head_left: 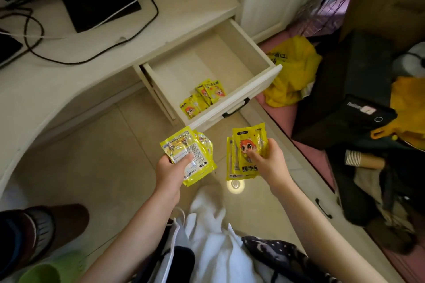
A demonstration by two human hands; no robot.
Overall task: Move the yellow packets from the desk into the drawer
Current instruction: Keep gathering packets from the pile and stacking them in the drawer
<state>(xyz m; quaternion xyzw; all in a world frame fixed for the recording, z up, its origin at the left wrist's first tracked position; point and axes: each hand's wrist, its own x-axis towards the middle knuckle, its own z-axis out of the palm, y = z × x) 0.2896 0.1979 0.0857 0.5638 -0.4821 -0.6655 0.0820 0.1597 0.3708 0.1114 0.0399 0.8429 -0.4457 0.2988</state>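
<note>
While each hand grips its own stack of yellow packets, the left hand [171, 169] and right hand [272, 159] sit just short of the open drawer [232, 108], which lies straight ahead, probably slightly nearer the right.

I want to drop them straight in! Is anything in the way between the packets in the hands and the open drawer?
No. The head view shows only bare floor tile between both held stacks and the drawer.

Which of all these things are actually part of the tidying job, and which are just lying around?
Part of the job:
left hand holding yellow packets
right hand holding more packets
open drawer, packets already inside
desk

Just lying about:
black cables
yellow plastic bag
paper cups
slipper
</note>
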